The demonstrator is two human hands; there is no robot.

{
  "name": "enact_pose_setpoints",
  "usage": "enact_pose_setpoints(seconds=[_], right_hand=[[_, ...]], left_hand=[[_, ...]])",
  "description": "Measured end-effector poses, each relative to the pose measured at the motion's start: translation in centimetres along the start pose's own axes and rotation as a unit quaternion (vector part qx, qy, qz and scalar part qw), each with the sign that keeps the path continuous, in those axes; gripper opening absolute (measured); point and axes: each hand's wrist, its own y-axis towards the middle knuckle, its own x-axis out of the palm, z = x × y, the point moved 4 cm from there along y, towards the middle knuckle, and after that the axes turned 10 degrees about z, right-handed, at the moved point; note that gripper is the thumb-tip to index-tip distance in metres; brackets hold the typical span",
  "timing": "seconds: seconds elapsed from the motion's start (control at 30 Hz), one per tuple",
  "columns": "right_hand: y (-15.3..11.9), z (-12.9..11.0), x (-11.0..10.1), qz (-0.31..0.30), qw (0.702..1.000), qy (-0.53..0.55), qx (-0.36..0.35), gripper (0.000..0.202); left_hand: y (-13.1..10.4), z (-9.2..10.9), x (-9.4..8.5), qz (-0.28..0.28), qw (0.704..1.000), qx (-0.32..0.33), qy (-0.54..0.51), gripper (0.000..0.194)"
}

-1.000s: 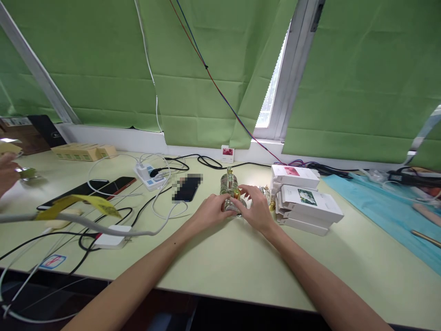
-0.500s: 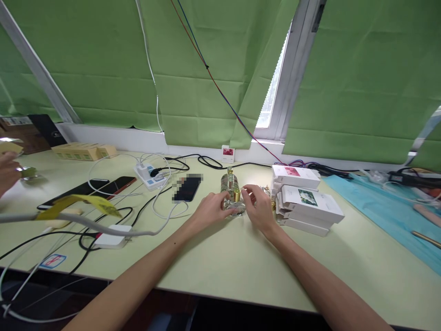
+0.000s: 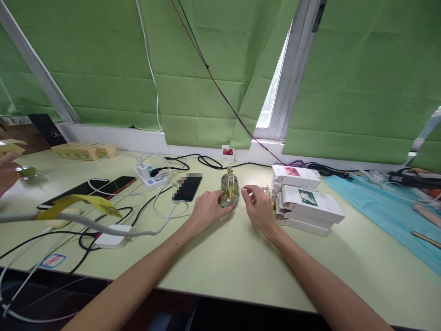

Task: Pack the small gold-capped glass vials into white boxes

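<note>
My left hand has its thumb and fingers around the near glass bottle, which looks like a perfume bottle with a gold neck. It is upright on the table. Directly behind it stand more glass bottles with gold necks, partly hidden. A short gap separates the bottle from my right hand, whose fingers are loosely curved and apart, with nothing visible in them. Small gold and clear pieces lie just past the right hand, mostly covered by it and by the boxes.
White boxes are stacked right of my right hand. A phone, a power strip and tangled cables lie left. Blue sheeting covers the right side. At the far left, another person's hand holds something yellowish.
The near bottle has moved slightly left and back, closer in line with those behind, with my left hand on it. My right hand has stayed almost still.
</note>
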Motion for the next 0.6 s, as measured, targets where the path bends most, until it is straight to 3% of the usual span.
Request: enact_pose_setpoints(seconds=[0.23, 0.6], right_hand=[[-0.2, 0.2, 0.5, -0.046, 0.998, 0.043, 0.025, 0.03], [-0.6, 0.4, 1.1, -0.085, 0.991, 0.096, 0.045, 0.03]], left_hand=[[-0.1, 0.1, -0.3, 0.013, 0.999, -0.02, -0.044, 0.053], [0.1, 0.0, -0.4, 0.043, 0.995, -0.001, -0.091, 0.035]])
